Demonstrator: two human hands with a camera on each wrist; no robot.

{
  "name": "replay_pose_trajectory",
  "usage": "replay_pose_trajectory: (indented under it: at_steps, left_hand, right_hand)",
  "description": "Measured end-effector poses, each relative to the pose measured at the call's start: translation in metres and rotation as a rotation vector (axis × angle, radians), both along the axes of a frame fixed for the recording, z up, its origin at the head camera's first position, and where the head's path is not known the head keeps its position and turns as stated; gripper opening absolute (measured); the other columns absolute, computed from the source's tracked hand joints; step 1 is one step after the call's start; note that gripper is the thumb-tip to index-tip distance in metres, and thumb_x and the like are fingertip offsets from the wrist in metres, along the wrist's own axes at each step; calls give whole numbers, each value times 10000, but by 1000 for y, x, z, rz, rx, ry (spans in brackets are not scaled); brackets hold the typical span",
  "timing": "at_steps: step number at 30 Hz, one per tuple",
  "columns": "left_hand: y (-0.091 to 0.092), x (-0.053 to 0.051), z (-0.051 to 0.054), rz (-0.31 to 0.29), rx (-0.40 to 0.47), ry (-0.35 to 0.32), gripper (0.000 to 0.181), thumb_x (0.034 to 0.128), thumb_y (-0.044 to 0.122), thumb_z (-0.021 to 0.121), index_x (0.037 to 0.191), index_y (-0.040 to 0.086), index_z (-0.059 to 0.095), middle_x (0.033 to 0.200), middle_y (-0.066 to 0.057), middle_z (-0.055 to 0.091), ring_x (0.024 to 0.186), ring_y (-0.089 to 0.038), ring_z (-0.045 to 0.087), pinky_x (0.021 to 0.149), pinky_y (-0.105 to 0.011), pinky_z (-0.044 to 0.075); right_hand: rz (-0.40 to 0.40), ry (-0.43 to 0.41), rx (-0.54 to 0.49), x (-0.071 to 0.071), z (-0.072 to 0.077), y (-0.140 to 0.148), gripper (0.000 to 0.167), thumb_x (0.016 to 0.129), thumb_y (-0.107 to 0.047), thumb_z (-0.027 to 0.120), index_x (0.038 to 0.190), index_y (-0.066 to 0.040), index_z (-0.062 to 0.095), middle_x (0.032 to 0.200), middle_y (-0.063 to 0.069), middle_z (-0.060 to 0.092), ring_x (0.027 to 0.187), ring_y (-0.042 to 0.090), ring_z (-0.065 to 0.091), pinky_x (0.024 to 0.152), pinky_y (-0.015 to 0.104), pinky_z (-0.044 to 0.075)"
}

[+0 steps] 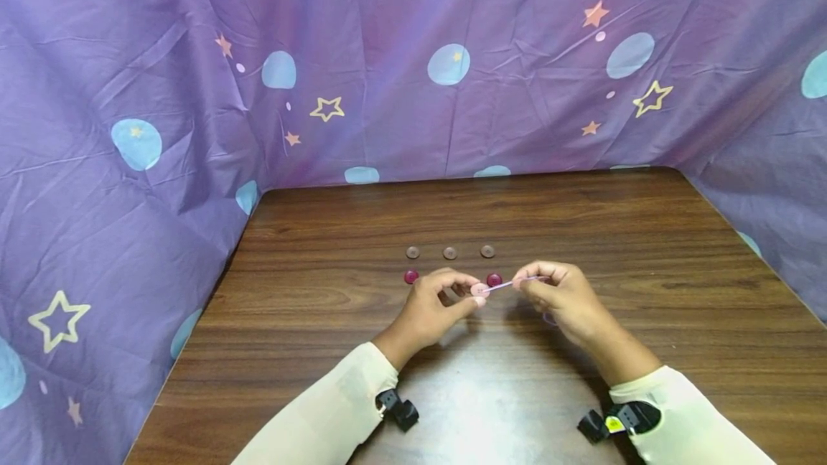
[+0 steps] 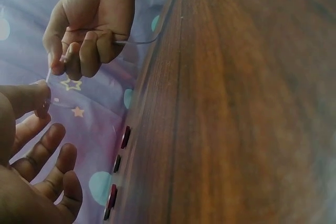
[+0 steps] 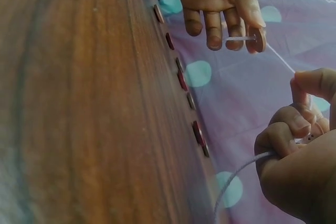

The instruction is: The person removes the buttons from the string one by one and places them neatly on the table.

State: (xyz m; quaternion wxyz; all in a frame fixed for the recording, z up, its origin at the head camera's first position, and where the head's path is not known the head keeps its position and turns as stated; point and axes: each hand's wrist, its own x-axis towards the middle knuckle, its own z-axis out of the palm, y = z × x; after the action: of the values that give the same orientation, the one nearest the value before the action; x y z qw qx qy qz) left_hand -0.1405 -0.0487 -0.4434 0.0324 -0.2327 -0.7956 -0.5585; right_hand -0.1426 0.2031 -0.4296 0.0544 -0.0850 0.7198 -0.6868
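Note:
My left hand (image 1: pixel 434 307) pinches a pale pink button (image 1: pixel 480 290) by its edge, between thumb and forefinger, above the table. A thin lilac string (image 1: pixel 500 285) passes through the button; in the right wrist view a short end of the string (image 3: pixel 239 39) sticks out on the far side. My right hand (image 1: pixel 561 300) pinches the string close to the button and draws it straight. Its other fingers (image 3: pixel 281 129) curl over more string, whose tail (image 3: pixel 231 179) hangs down. Something pale with small dark dots (image 3: pixel 310 137) shows inside the right hand, mostly hidden.
On the wooden table (image 1: pixel 310 350) behind the hands lie three brown buttons (image 1: pixel 449 253) in a row. Nearer are dark red buttons, one on the left (image 1: pixel 410 277) and one on the right (image 1: pixel 494 280). A purple patterned cloth (image 1: pixel 388 128) hangs around the table.

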Motion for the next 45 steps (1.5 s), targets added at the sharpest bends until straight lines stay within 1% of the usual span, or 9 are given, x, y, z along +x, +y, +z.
replay_pose_trajectory:
  at_steps: [3, 11, 16, 23, 28, 33, 38, 42, 45]
  left_hand:
    - [-1, -1, -1, -2, 6, -3, 221, 934, 166, 854, 1145, 107, 827, 1049, -75, 795, 953, -125, 683, 805, -297, 596]
    - [-4, -2, -3, -8, 4, -11, 224, 939, 164, 849, 1154, 107, 825, 1058, -84, 790, 996, -233, 706, 844, -426, 629]
    - [-7, -2, -5, -8, 7, -18, 232, 940, 160, 848, 1164, 105, 824, 1062, -84, 790, 1013, -270, 710, 861, -405, 623]
    - [-12, -6, -9, -1, 1, 7, 246, 943, 164, 850, 1174, 89, 817, 1101, -94, 801, 1058, -294, 727, 945, -485, 617]
    - [-16, -8, -9, 42, -54, 20, 263, 935, 178, 862, 1184, 102, 821, 1142, -68, 816, 1144, -224, 718, 1059, -430, 558]
    - [-20, -10, -10, 50, -77, 21, 268, 934, 186, 866, 1187, 111, 818, 1157, -58, 811, 1179, -219, 710, 1112, -391, 521]
    - [-25, -10, -12, 65, -72, 34, 277, 928, 181, 875, 1190, 109, 819, 1203, -53, 812, 1205, -234, 708, 1124, -372, 508]
    - [-30, -10, -14, 51, -60, 51, 274, 925, 154, 875, 1188, 98, 819, 1242, -66, 809, 1208, -258, 709, 1106, -359, 523]
    - [-33, -10, -15, 37, -54, 68, 271, 923, 132, 874, 1181, 74, 817, 1234, -91, 808, 1193, -284, 715, 1103, -370, 529]
  right_hand:
    - [-16, 6, -13, 0, 1, 1, 301, 984, 29, 665, 856, -223, 769, 621, -126, 491, 540, 31, 429, 411, 274, 287]
    - [-41, 11, -69, 1, 3, 2, 349, 980, 60, 625, 847, -228, 770, 622, -118, 518, 549, 29, 457, 424, 227, 315]
    - [-51, 18, -121, 3, 2, 2, 379, 948, 109, 581, 838, -203, 766, 624, -116, 526, 547, 27, 455, 431, 297, 240]
    - [-51, 27, -167, 2, 1, 1, 385, 927, 140, 541, 837, -165, 757, 628, -111, 515, 557, 31, 445, 492, 354, 197]
    - [-53, 24, -153, 1, -1, 1, 373, 939, 130, 561, 841, -167, 763, 635, -109, 519, 561, 33, 444, 476, 311, 238]
    - [-50, 21, -141, 2, 0, 1, 366, 957, 111, 581, 841, -182, 766, 643, -115, 532, 565, 29, 447, 469, 275, 274]
    - [-43, 14, -149, 3, 0, 2, 361, 966, 106, 584, 841, -181, 763, 660, -111, 559, 566, 26, 450, 467, 261, 276]
    - [-36, 6, -143, 2, 0, 2, 369, 975, 98, 581, 842, -196, 762, 649, -122, 541, 558, 23, 441, 481, 335, 204]
    - [-37, 1, -138, 2, 0, 2, 361, 970, 93, 590, 843, -197, 765, 637, -121, 517, 559, 30, 442, 471, 319, 217]
